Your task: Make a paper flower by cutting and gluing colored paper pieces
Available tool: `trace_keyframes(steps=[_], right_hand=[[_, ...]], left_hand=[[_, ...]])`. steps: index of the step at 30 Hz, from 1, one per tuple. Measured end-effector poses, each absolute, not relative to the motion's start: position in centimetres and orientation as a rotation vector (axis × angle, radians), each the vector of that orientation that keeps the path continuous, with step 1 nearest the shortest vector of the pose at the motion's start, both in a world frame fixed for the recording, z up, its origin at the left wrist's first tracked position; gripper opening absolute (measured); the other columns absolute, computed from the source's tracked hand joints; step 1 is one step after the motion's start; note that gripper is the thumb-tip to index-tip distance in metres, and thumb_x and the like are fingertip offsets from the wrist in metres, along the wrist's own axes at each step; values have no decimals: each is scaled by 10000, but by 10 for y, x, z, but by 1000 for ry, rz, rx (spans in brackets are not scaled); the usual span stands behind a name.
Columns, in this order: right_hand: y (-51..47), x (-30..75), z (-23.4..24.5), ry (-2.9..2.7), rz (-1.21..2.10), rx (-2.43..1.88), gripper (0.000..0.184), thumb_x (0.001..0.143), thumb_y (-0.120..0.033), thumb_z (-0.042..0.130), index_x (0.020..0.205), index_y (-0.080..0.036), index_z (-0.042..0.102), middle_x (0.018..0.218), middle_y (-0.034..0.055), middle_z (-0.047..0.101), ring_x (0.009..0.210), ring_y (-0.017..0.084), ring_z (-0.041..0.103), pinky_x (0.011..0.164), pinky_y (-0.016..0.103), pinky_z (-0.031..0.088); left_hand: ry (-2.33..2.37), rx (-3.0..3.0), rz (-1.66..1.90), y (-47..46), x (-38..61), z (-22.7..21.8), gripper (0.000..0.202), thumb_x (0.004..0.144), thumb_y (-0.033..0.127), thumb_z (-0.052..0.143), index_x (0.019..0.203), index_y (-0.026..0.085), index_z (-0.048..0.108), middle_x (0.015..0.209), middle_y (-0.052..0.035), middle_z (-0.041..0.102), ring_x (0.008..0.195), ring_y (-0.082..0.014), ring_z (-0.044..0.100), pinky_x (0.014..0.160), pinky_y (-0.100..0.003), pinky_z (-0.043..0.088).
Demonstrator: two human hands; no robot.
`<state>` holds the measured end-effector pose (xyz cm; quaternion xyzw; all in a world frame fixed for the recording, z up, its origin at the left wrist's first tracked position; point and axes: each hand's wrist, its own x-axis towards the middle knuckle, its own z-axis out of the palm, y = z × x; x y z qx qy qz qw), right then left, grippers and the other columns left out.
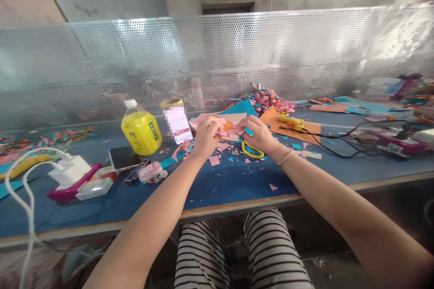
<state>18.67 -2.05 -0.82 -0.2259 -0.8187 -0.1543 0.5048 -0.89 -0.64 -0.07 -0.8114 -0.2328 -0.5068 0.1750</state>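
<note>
Both of my hands meet over the middle of the blue table (224,185). My left hand (205,136) is closed, pinching the left side of a small pink paper craft piece (228,131) with an orange centre. On the right side of that piece, my right hand (259,134) is closed too, fingers pressed on it. Yellow-handled scissors (252,151) lie on the table just below my right hand. Pink and teal paper scraps (224,156) are scattered beneath both hands. Sheets of pink, teal and orange paper (244,110) lie just behind.
A yellow bottle (140,130), tape roll (171,104), phone (122,158) and small pink case (151,172) stand left. A white charger with cables (69,169) is far left. A yellow glue gun (291,122) with black cord (339,144) lies right. A perforated metal screen (217,54) backs the table.
</note>
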Motion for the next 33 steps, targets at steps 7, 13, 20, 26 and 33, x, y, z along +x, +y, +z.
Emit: trace_keyframes(steps=[7,13,20,26,33], right_hand=[[-21,187,-5,-1977,-468,-527,262,679,-16,440,843,-208,507,817,44,564,800,166,525,717,328,460],[-23,187,-5,-1963,-489,-548,228,697,-31,448,818,-218,498,825,40,548,820,165,524,724,335,451],[-25,187,-4,-1973,-442,-643,214,693,-53,460,805,-230,506,817,46,533,815,184,522,718,361,451],[-24,189,-5,-2016,-419,-603,224,699,-46,438,826,-219,505,809,49,531,818,179,518,711,340,453],[-22,189,-6,-2026,-436,-554,210,713,-50,447,847,-203,501,820,51,530,793,166,502,706,320,452]], left_hand=[[-690,-2306,-1421,-6,-9,-1,249,627,-27,469,707,201,410,780,4,519,797,-145,505,697,-290,405],[-707,-2346,-1410,-7,-9,0,257,612,-33,448,703,202,399,779,0,520,806,-151,503,699,-292,403],[-733,-2374,-1414,-8,-10,1,255,612,-31,441,695,205,390,773,-2,518,799,-155,498,701,-300,397],[-721,-2372,-1427,-8,-9,1,245,625,-26,444,693,203,385,775,-6,511,807,-152,496,694,-290,401],[-712,-2373,-1409,-7,-9,0,242,626,-30,435,692,199,393,770,-3,511,804,-149,501,693,-285,402]])
